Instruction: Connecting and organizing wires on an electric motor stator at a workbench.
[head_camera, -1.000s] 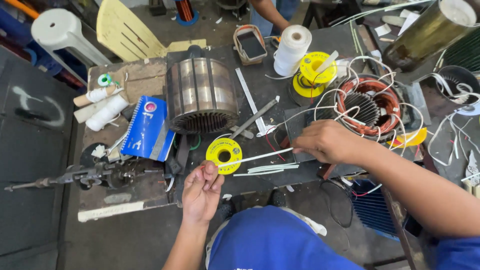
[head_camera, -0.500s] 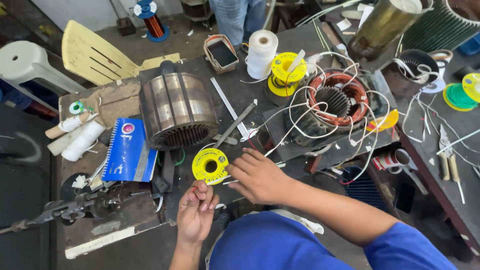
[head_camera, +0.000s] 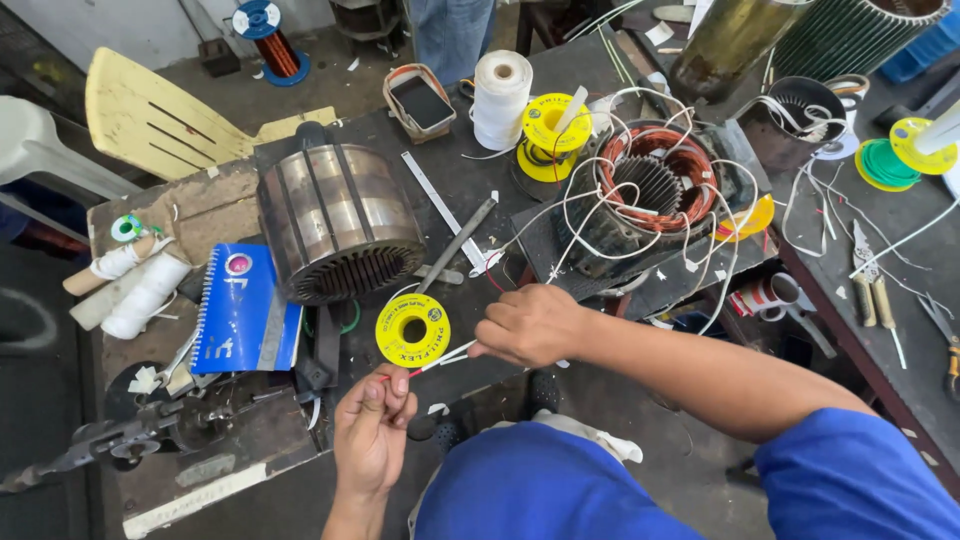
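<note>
Now: drawing white sleeving off the yellow spool

Both hands work 1 strand (thin, white, tube-like) that runs from the yellow spool lying flat at the near table edge, just in front of the ribbed rotor. The left hand pinches the strand's near end, with a red wire tip showing at its fingertips; the right hand is clenched around the strand just right of the spool. By my reading the step is feeding or measuring sleeving, and the next move calls for steady tension between the 2 grips. The spool sits between and slightly above both hands.
</note>
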